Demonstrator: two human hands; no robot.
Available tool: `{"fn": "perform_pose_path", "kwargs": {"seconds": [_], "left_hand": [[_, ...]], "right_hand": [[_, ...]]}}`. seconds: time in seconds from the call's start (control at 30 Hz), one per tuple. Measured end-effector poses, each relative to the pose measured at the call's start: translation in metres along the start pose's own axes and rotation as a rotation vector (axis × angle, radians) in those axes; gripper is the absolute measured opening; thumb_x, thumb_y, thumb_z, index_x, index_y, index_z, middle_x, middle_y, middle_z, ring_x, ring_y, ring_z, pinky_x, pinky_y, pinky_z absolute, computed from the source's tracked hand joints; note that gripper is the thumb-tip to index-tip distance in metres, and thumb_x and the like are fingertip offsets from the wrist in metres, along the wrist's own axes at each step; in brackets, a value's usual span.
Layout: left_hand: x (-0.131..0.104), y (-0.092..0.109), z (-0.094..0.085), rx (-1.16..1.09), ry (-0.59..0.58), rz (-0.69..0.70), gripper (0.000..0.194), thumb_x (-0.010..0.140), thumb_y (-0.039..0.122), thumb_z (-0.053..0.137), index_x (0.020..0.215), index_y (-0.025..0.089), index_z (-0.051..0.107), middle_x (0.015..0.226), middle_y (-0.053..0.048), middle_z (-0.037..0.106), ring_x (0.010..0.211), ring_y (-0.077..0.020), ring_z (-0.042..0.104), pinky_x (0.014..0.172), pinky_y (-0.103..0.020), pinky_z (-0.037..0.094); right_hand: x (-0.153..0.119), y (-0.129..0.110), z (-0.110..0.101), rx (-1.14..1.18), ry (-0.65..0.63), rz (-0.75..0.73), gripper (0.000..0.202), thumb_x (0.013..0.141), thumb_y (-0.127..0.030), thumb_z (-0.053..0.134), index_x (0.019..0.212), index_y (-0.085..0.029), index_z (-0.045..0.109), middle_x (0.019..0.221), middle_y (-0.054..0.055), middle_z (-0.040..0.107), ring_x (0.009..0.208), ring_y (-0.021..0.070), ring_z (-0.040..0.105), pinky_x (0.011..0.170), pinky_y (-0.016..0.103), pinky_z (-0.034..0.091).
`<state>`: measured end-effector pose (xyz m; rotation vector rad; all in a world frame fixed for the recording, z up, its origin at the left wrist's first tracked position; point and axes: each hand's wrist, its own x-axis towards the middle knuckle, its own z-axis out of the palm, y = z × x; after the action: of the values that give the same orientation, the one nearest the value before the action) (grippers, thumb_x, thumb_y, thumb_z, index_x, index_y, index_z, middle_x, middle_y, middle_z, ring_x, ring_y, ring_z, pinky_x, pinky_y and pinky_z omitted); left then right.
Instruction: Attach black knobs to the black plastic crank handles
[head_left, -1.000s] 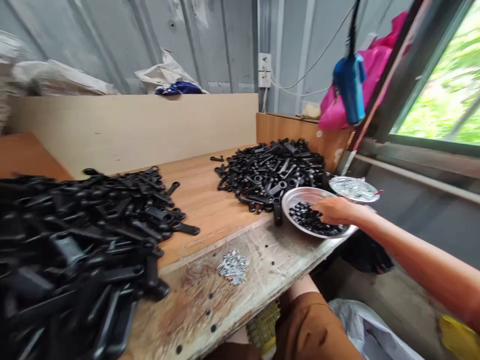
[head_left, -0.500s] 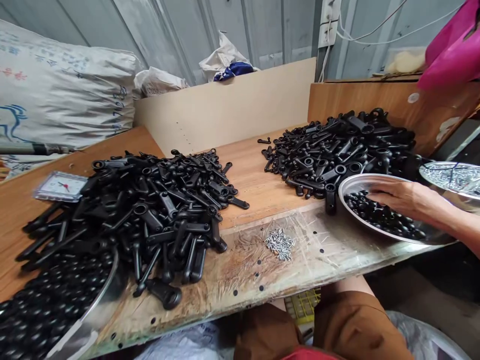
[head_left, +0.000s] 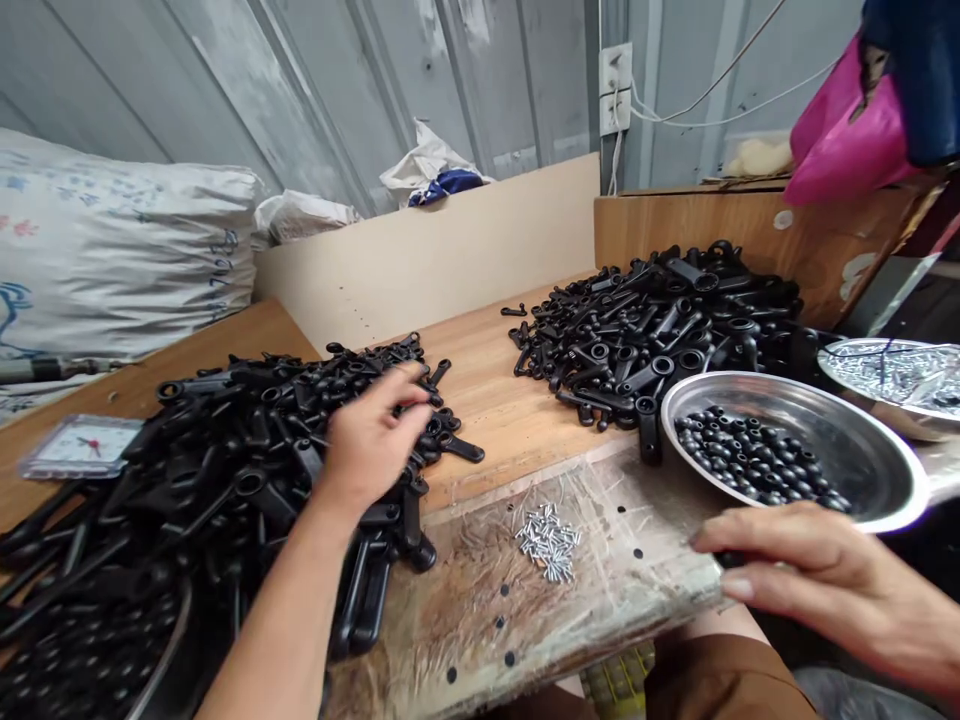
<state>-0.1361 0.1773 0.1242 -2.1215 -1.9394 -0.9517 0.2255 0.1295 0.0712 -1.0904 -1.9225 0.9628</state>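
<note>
My left hand [head_left: 371, 435] is over the left heap of black crank handles [head_left: 300, 450]. Its fingers are curved, with a gap to the thumb, and nothing shows between them. My right hand [head_left: 817, 585] is at the bench's front edge, just in front of a steel bowl [head_left: 892, 480] of black knobs [head_left: 750, 460]. Thumb and fingertips are closed around a small dark piece, mostly hidden, that looks like one of the knobs. Between the hands, a small pile of short metal pins [head_left: 549, 542] lies on the plastic-covered bench edge [head_left: 465, 570].
A second heap of black handles [head_left: 660, 330] stands at the right back. Behind the right bowl is another bowl of metal pieces [head_left: 892, 375]. More black balls [head_left: 90, 640] fill a container at lower left. A small square clock [head_left: 86, 447] lies beside the left heap.
My right hand has come out of the knob bowl toward the bench's front edge. My left hand has entered the view over the left heap. The view has shifted a little.
</note>
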Motion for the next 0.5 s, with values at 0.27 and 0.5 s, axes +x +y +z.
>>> {"fn": "perform_pose_path", "kwargs": {"seconds": [0.27, 0.5], "left_hand": [[0.021, -0.005, 0.077, 0.504, -0.639, 0.146, 0.023, 0.087, 0.030, 0.057, 0.106, 0.017, 0.060, 0.117, -0.008, 0.059, 0.108, -0.0240, 0.055, 0.092, -0.049, 0.043], [0.021, -0.001, 0.070, 0.608, -0.680, 0.172, 0.026, 0.088, 0.031, 0.055, 0.111, 0.018, 0.058, 0.122, -0.008, 0.056, 0.109, -0.0242, 0.054, 0.092, -0.049, 0.044]], "right_hand": [[0.001, 0.025, 0.046, 0.338, -0.126, 0.069, 0.032, 0.078, -0.051, 0.058, 0.081, -0.020, 0.064, 0.056, 0.001, 0.052, 0.049, 0.0139, 0.049, 0.046, 0.022, 0.042], [-0.007, 0.035, 0.046, 0.526, -0.271, 0.176, 0.036, 0.080, -0.053, 0.058, 0.088, -0.018, 0.060, 0.058, 0.000, 0.050, 0.052, 0.0114, 0.045, 0.047, 0.020, 0.035]]}}
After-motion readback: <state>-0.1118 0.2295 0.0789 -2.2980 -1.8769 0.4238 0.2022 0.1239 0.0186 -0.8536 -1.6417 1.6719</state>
